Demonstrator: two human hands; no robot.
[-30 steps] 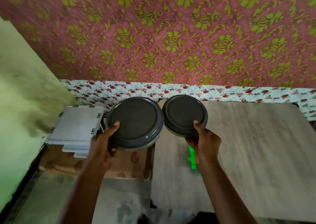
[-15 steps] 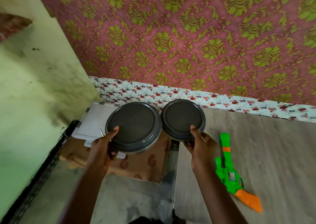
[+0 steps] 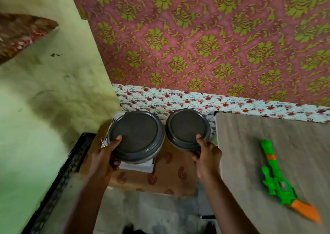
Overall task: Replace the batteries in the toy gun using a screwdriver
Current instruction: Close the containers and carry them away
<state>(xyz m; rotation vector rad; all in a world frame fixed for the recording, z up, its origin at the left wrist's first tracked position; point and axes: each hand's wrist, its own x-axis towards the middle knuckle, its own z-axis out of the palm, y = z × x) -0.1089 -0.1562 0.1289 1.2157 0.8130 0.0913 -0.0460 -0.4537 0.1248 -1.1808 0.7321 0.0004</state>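
A green toy gun (image 3: pixel 273 178) with an orange grip lies on the grey table (image 3: pixel 250 144) at the right, muzzle pointing away from me. My left hand (image 3: pixel 105 155) grips a large round container with a dark grey lid (image 3: pixel 136 134), thumb on the lid. A thin yellow-tipped tool (image 3: pixel 103 143) pokes out beside that hand. My right hand (image 3: pixel 207 152) grips a smaller grey-lidded container (image 3: pixel 187 127), thumb on its lid. Both containers are held left of the table, above a low stand.
Below the containers sits a white box (image 3: pixel 137 166) on a brown patterned cloth (image 3: pixel 166 176). A green wall (image 3: pixel 44 108) closes the left side; a pink and gold patterned wall (image 3: pixel 214 37) stands behind. Grey floor (image 3: pixel 151 212) lies between my arms.
The view and both containers have shifted left, away from the table. The toy gun has come fully into view at the right. My grips on the containers are unchanged.
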